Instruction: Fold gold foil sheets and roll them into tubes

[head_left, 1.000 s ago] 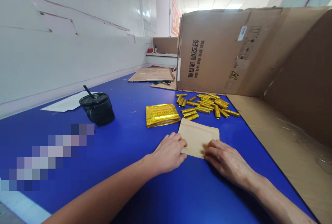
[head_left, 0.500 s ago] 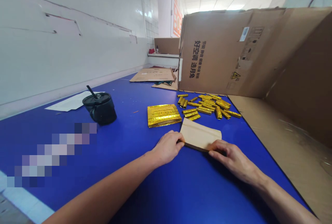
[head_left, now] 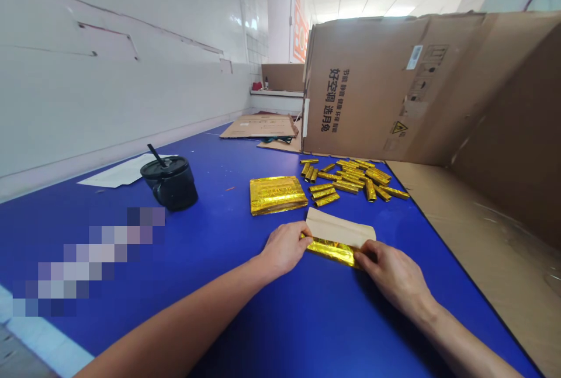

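A gold foil paper sheet [head_left: 342,228] lies before me with its tan back up and its near edge folded over, so a gold strip shows along the front. My left hand [head_left: 286,246] pinches the fold's left end between thumb and fingers. At the right end, my right hand [head_left: 393,268] is closed on the same fold. Just beyond my left hand rests a flat stack of gold foil paper [head_left: 278,194]. Several narrow folded gold strips [head_left: 348,180] are scattered behind the sheet, some overlapping.
A dark lidded mug [head_left: 170,184] with a straw stands on the blue table [head_left: 219,238] at left, near a white paper [head_left: 120,171]. A large cardboard box [head_left: 372,86] rises behind the gold strips. Flat cardboard [head_left: 258,126] lies farther back, and more cardboard [head_left: 473,232] borders the right.
The sheet's near edge has been turned over toward the far side, baring a gold strip. The sheet's visible tan part is narrower. Both hands still grip its ends.
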`<state>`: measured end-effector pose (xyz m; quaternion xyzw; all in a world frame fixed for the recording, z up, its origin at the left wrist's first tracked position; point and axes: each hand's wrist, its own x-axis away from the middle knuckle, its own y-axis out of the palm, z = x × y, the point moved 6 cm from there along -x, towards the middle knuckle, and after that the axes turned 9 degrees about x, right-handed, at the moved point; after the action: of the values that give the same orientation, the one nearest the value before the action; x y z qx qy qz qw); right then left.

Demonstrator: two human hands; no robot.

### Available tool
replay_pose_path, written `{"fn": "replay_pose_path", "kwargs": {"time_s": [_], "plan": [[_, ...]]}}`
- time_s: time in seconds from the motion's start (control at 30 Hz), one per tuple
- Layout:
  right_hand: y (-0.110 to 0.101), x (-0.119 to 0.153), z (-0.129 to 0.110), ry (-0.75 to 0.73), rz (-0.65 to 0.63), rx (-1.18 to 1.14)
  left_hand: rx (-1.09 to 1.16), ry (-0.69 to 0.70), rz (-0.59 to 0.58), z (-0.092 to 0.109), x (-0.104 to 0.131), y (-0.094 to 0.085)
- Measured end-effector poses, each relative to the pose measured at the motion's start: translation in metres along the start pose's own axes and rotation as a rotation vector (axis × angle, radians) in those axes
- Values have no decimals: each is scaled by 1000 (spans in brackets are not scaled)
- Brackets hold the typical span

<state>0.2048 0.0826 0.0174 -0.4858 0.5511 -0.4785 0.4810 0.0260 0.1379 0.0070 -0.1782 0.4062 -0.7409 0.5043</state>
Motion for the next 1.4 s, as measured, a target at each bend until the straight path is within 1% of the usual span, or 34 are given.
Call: {"fn": "replay_pose_path", "kwargs": {"time_s": [0.17,0.4,0.53,0.83,1.23,1.4], "plan": [[-3,1,-7,-20,16,121,-128,-20,6,6,0,0],[-1,0,-6,8,-16,165,-301,-45,2,14,-2,4],[0,-1,-6,-9,-8,186,-366,-62,-12,16,-2,7],[4,-5,-3,-34,-2,145,-431,-76,-20,16,-2,10],[5,-6,-3,-53,2,154,-482,-78,15,14,-4,14],[6,-6,-3,-59,2,157,-495,-43,71,17,-2,7]]}}
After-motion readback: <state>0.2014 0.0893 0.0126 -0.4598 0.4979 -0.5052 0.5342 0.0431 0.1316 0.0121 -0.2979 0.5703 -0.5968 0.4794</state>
